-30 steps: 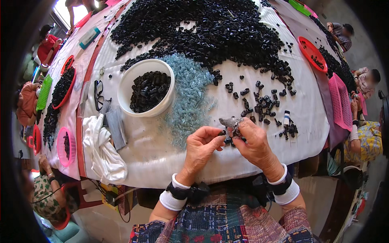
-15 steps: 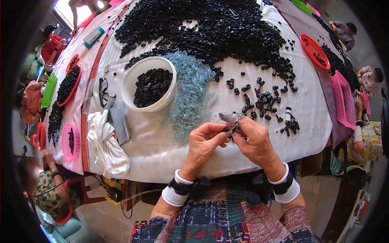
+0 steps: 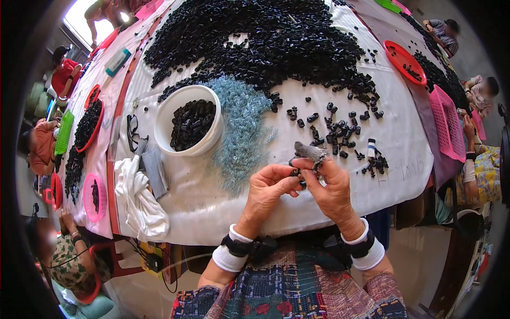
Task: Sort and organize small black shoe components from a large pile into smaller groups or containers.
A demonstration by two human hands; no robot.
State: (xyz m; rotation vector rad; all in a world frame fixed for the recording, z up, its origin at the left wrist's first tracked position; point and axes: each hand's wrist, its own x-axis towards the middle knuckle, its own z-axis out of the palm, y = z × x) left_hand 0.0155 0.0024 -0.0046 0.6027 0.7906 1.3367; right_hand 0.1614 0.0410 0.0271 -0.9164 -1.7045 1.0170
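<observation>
My left hand [image 3: 266, 192] is closed in a pinch on a small black plastic part [image 3: 295, 173] above the near edge of the white-covered table. Opposite it, my right hand [image 3: 332, 194] is closed too, its thumb and fingertips meeting the left ones at the same part. A worn grey piece of cloth [image 3: 309, 152] sits at my right fingertips; whether it is worn or held I cannot make out. More black shows below the fingers, partly hidden. Just beyond my hands lie several loose black parts [image 3: 340, 130]. A pile of small bluish coils [image 3: 239, 125] spreads to the left.
A white bowl [image 3: 161, 130] holds black parts. A large heap of black parts [image 3: 287, 42] covers the table's far side. Left lie eyeglasses [image 3: 133, 133], a white cloth [image 3: 139, 204] and a grey cloth [image 3: 155, 173]. Red trays [image 3: 392, 53] and a pink basket [image 3: 446, 122] stand near other people.
My right hand has turned a little, with the grey cloth tipping more upright. The fingers of both hands have shifted around the black part. The whole view has moved slightly.
</observation>
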